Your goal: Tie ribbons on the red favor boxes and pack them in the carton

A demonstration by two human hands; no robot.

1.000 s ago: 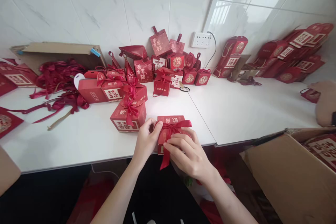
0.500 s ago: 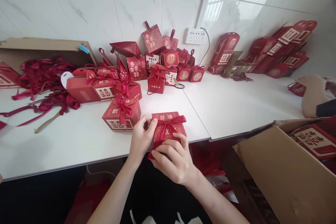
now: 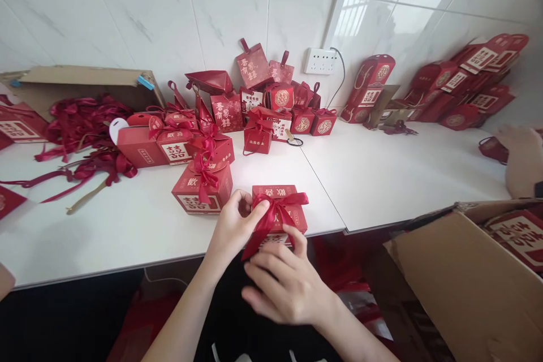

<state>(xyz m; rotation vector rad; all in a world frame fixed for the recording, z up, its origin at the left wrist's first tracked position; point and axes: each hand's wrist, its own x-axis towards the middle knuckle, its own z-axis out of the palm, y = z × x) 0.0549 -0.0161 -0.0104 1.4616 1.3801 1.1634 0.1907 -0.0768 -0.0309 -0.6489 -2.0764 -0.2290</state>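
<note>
A small red gift box (image 3: 285, 197) with gold characters sits at the near edge of the white table (image 3: 127, 226). A red ribbon bow (image 3: 275, 209) lies across its top, with a tail hanging over the front. My left hand (image 3: 231, 229) pinches the left loop of the bow. My right hand (image 3: 282, 283) is below the box front, its fingers loosely spread and its index fingertip touching the box's front face. A finished box with a bow (image 3: 202, 188) stands just left of my left hand.
More red boxes (image 3: 258, 107) crowd the back by the wall socket (image 3: 321, 61). Loose red ribbons (image 3: 80, 130) lie at left before a flat carton (image 3: 85, 82). An open cardboard box (image 3: 470, 283) stands at lower right. Another person's hand (image 3: 524, 158) is at the right edge.
My right hand has let go of the ribbon tail and dropped lower, fingers spreading. My left hand stays pinched on the bow. The other person's hand at right has shifted.
</note>
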